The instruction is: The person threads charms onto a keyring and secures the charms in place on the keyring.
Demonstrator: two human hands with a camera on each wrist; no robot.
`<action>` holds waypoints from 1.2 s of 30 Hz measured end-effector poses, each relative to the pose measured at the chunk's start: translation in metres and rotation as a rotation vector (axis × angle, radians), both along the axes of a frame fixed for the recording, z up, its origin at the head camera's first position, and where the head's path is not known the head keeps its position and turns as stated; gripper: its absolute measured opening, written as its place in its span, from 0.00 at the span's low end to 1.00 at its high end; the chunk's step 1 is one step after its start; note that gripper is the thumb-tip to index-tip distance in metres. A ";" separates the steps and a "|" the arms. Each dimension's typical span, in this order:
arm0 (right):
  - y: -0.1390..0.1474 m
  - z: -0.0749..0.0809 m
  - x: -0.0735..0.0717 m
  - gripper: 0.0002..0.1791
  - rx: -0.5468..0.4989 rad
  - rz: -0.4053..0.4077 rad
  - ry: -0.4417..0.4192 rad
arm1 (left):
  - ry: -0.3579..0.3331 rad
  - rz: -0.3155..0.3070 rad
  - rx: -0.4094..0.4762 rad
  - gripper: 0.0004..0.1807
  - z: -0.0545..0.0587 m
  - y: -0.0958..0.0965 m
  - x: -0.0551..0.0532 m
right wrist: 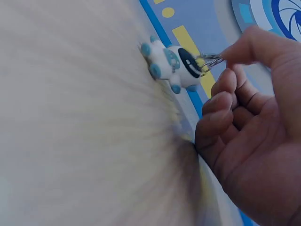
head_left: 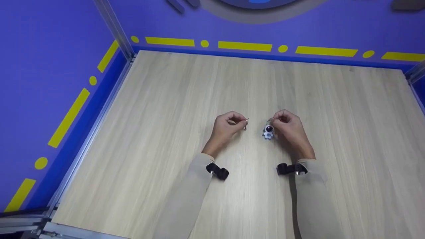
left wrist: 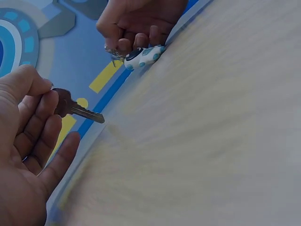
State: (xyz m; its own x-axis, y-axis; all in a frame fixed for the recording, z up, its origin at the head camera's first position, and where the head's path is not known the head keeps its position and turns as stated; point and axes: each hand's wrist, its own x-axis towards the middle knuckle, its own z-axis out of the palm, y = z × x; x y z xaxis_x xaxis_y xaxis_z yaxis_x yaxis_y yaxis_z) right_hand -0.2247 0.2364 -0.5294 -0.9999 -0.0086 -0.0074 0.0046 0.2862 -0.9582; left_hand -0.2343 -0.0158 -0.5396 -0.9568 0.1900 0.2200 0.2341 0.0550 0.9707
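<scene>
Between thumb and fingertips my left hand (head_left: 227, 129) pinches a metal key (left wrist: 77, 107) by its head; the toothed blade points away from the fingers. My right hand (head_left: 292, 129) pinches the metal ring and chain (right wrist: 210, 61) of a keychain, partly covered by the fingertips. From that chain dangles a small white and blue astronaut figure (head_left: 268, 131) with a dark visor, also seen in the right wrist view. A short gap separates the two hands, so key and keychain are apart. Both hands are held over the wooden tabletop (head_left: 172, 132).
Blue panels (head_left: 59, 66) with yellow dashes and dots stand along the table's left and far sides. A metal frame rail (head_left: 96, 126) runs down the left edge. Black wrist cameras are strapped over both sleeves (head_left: 186, 196).
</scene>
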 end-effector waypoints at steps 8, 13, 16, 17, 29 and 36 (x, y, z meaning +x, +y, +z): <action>-0.006 -0.004 0.002 0.03 -0.174 0.031 0.007 | -0.024 -0.042 0.002 0.02 -0.006 0.000 0.002; -0.009 -0.003 0.000 0.04 -0.256 0.074 0.007 | -0.057 -0.063 0.037 0.02 -0.005 -0.001 0.003; -0.011 -0.001 -0.001 0.04 -0.295 0.093 -0.007 | -0.070 -0.068 0.042 0.03 -0.005 -0.001 0.003; -0.012 -0.001 0.000 0.04 -0.299 0.099 -0.012 | -0.068 -0.067 0.035 0.03 -0.005 -0.001 0.003; -0.018 0.004 -0.001 0.05 -0.241 0.074 0.056 | -0.051 -0.082 -0.009 0.04 -0.003 0.002 0.002; -0.018 0.006 0.000 0.09 -0.113 0.089 0.087 | -0.067 -0.090 -0.008 0.06 -0.002 0.003 0.004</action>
